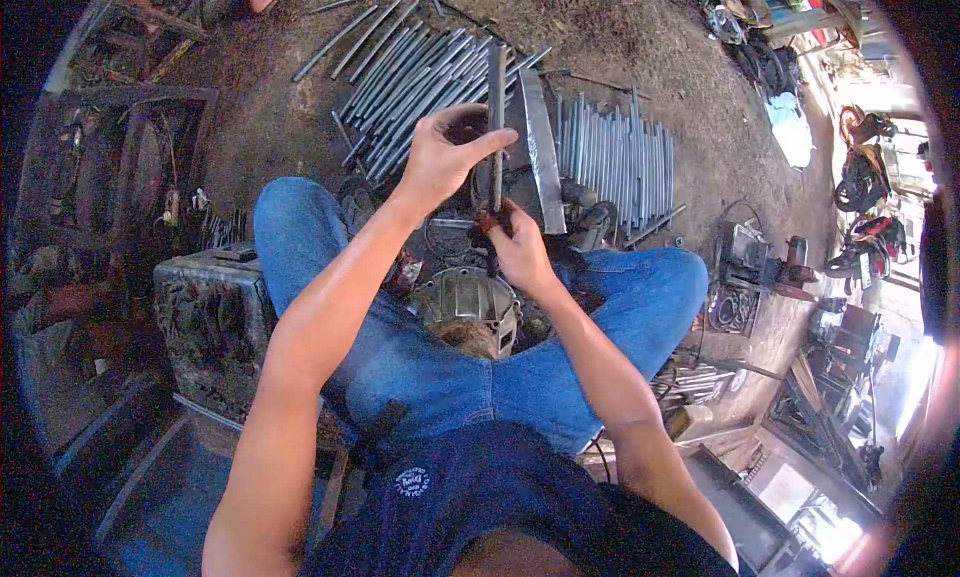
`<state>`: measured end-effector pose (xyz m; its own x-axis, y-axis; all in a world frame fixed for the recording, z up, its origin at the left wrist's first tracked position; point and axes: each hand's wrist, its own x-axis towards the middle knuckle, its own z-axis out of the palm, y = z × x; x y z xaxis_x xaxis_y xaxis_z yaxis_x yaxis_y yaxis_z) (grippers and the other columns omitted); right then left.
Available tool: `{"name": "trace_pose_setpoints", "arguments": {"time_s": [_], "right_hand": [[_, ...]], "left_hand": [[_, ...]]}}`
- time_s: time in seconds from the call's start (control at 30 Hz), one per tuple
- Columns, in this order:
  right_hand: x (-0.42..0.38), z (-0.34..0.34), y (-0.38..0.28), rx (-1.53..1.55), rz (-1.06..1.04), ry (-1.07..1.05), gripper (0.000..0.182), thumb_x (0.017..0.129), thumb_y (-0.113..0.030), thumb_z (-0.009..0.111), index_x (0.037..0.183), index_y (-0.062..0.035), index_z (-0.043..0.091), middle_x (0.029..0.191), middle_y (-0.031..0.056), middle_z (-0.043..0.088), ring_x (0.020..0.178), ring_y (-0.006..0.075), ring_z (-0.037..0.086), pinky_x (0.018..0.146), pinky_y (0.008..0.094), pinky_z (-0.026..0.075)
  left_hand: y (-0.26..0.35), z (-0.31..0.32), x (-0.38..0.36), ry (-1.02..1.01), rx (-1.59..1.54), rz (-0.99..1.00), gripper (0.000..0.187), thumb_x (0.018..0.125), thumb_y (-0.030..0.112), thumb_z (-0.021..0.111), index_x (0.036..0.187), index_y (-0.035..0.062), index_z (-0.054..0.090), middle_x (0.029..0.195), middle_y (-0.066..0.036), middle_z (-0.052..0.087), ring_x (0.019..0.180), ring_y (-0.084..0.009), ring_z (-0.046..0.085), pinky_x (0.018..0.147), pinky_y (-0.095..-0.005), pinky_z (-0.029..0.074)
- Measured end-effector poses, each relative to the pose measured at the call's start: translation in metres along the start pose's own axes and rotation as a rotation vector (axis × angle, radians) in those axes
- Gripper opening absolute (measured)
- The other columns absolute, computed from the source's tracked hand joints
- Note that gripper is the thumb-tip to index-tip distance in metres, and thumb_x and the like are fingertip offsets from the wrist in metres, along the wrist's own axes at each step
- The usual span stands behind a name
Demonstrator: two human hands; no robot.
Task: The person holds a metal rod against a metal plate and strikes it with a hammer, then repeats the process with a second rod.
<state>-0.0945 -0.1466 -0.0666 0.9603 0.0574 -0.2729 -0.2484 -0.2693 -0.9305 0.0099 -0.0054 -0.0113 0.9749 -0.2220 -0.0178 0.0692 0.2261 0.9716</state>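
Person seated, knees apart, both hands working a rod (496, 127) held upright betw. the legs. Left hand (440, 162) wraps the rod abt mid-length, thumb across it, fingers curled round. Right hand (520, 247) is closed low on the rod's bottom end, near a reddish bit there; can't tell if that's a tool or a rag. Just below the hands sits a metal housing (468, 312) on the ground, w/ a flat steel bar (540, 152) leaning just behind the rod. Two piles of similar rods (420, 77) and (615, 157) lie on the dirt beyond. A dark block (215, 317) stands at the left knee, a small machine (745, 267) off to the right. Risks, as I judge: rod is long and gripped only by bare hands, so if the left grip slackens the top could tip toward the face or drop onto the piles. Right fingers are close to the housing's rim; a slip downward could pinch or cut them. Flat bar looks loosely propped, a knock from the elbow might topple it onto the leg.
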Motion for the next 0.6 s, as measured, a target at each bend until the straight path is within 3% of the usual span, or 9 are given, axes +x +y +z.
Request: {"name": "trace_pose_setpoints", "arguments": {"time_s": [0.1, 0.17, 0.2, 0.27, 0.4, 0.5, 0.6], "right_hand": [[0.000, 0.002, 0.003, -0.035, -0.033, 0.015, 0.028, 0.090, -0.015, 0.058, 0.106, 0.0069, 0.057, 0.093, 0.0198, 0.066, 0.086, 0.0238, 0.062, 0.082, 0.0354, 0.046], [0.000, 0.002, 0.004, -0.007, -0.067, 0.036, 0.027, 0.090, -0.015, 0.057, 0.106, 0.0068, 0.056, 0.091, 0.0197, 0.065, 0.083, 0.0224, 0.060, 0.082, 0.0351, 0.046], [-0.001, 0.002, 0.002, -0.008, -0.066, 0.035, 0.027, 0.090, -0.015, 0.057, 0.106, 0.0068, 0.056, 0.091, 0.0197, 0.065, 0.083, 0.0224, 0.060, 0.082, 0.0351, 0.046], [-0.002, 0.001, -0.004, -0.021, -0.021, -0.004, 0.025, 0.091, -0.015, 0.056, 0.104, 0.0066, 0.056, 0.090, 0.0185, 0.065, 0.082, 0.0215, 0.058, 0.081, 0.0352, 0.046], [0.001, 0.001, 0.001, 0.039, -0.022, -0.014, 0.025, 0.092, -0.017, 0.056, 0.103, 0.0059, 0.056, 0.086, 0.0162, 0.064, 0.081, 0.0189, 0.057, 0.079, 0.0335, 0.046], [0.001, -0.003, -0.013, 0.048, -0.030, 0.036, 0.028, 0.093, -0.021, 0.056, 0.101, 0.0054, 0.057, 0.081, 0.0129, 0.062, 0.078, 0.0151, 0.055, 0.073, 0.0319, 0.046], [0.000, -0.008, -0.021, -0.027, 0.075, 0.067, 0.031, 0.093, -0.024, 0.057, 0.100, 0.0057, 0.059, 0.075, 0.0092, 0.061, 0.073, 0.0126, 0.053, 0.066, 0.0314, 0.045]], "left_hand": [[0.003, 0.000, -0.001, -0.022, 0.050, 0.006, 0.026, 0.078, 0.012, 0.075, 0.096, -0.0045, 0.067, 0.080, -0.003, 0.067, 0.071, -0.0065, 0.059, 0.064, -0.0223, 0.046], [0.004, 0.000, -0.001, -0.076, 0.101, -0.059, 0.023, 0.084, 0.015, 0.068, 0.099, -0.0030, 0.067, 0.090, -0.006, 0.069, 0.080, -0.0128, 0.063, 0.076, -0.0268, 0.050], [0.003, 0.000, 0.000, -0.075, 0.100, -0.060, 0.023, 0.084, 0.015, 0.068, 0.099, -0.0030, 0.067, 0.090, -0.006, 0.069, 0.080, -0.0128, 0.063, 0.076, -0.0268, 0.050], [0.000, -0.001, 0.003, -0.123, -0.147, -0.066, 0.025, 0.087, 0.019, 0.065, 0.098, -0.0031, 0.067, 0.089, -0.005, 0.068, 0.081, -0.0125, 0.062, 0.078, -0.0270, 0.049], [0.001, -0.002, 0.002, -0.109, -0.042, -0.030, 0.026, 0.088, 0.020, 0.064, 0.098, -0.0036, 0.067, 0.090, -0.006, 0.068, 0.081, -0.0122, 0.062, 0.079, -0.0270, 0.048], [0.006, -0.002, 0.001, -0.072, 0.023, -0.067, 0.022, 0.086, 0.013, 0.067, 0.096, -0.0062, 0.066, 0.088, -0.007, 0.068, 0.077, -0.0104, 0.062, 0.070, -0.0246, 0.049], [0.004, -0.003, 0.001, -0.017, -0.021, -0.070, 0.026, 0.082, 0.017, 0.071, 0.096, -0.0047, 0.066, 0.081, -0.005, 0.067, 0.072, -0.0094, 0.061, 0.068, -0.0235, 0.048]]}}
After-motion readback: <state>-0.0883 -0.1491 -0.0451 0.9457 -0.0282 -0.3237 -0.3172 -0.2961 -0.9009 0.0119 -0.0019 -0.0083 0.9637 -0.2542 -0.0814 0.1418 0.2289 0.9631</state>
